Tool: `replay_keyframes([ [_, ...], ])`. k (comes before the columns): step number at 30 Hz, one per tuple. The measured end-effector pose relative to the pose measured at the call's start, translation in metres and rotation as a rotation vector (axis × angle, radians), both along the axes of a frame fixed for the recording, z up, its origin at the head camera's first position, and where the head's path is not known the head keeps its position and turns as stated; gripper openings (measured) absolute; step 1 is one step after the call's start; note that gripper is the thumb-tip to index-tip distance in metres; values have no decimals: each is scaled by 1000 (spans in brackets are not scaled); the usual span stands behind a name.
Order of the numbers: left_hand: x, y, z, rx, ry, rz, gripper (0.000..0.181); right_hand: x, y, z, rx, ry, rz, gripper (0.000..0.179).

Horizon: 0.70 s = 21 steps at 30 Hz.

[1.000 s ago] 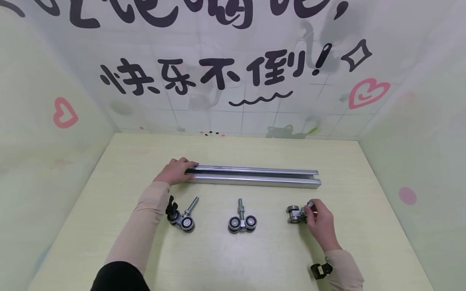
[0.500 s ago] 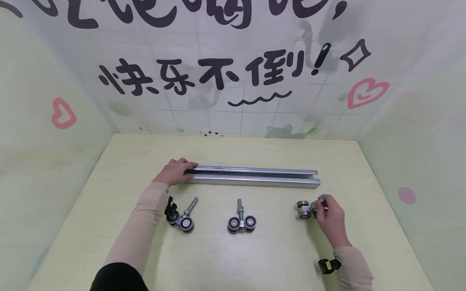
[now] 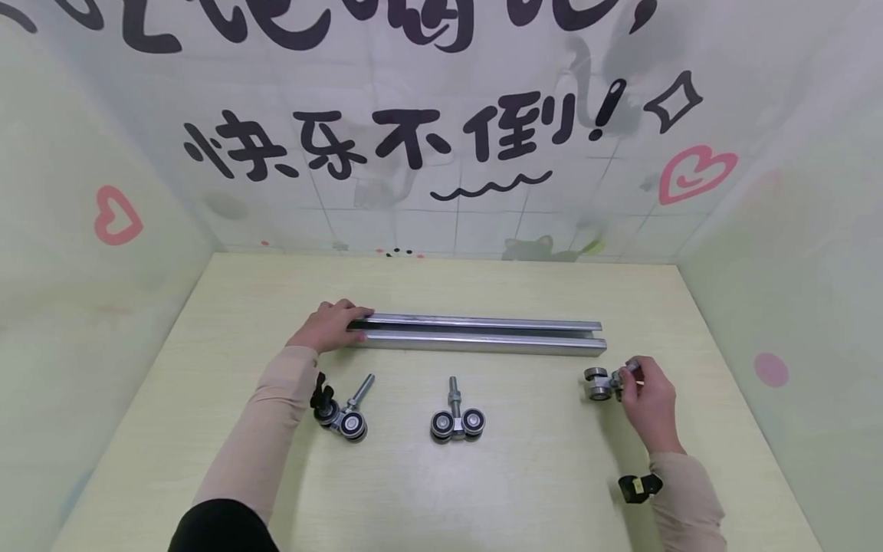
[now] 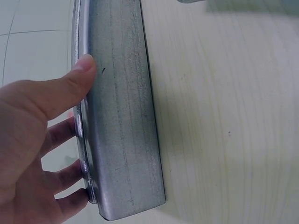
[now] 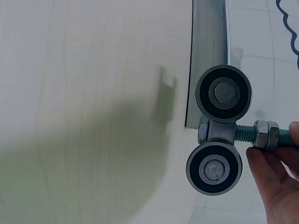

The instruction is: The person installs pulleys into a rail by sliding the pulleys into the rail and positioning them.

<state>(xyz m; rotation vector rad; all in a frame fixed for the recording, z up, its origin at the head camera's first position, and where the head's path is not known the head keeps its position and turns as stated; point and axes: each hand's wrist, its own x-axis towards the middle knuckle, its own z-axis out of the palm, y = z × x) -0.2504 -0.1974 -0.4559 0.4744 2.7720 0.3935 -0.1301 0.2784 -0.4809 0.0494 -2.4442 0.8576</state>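
Note:
A silver C-shaped metal track lies across the table with its slot facing up. My left hand holds its left end, the thumb on the near lip and the fingers along the far side in the left wrist view. Off the track's right end, my right hand pinches the threaded bolt of a roller trolley. That trolley's wheels are raised off the table, apart from the track. Two more roller trolleys lie nearer me, one in the middle and one by my left forearm.
The pale wooden table meets a printed backdrop behind the track, with side panels left and right. A black wrist strap is on the right sleeve; another black strap piece hangs by the left trolley.
My right hand has moved right and away from me with the roller trolley, past the track's right end. My left hand and the track have stayed in place.

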Motion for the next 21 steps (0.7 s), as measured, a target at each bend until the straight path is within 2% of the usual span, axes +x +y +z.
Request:
replay_keyframes([
  [7, 1, -1, 0, 3, 5, 2, 51, -6, 11, 2, -20, -21, -21, 10],
  [21, 0, 1, 1, 5, 12, -10, 50, -18, 26, 2, 25, -45, -37, 10],
])
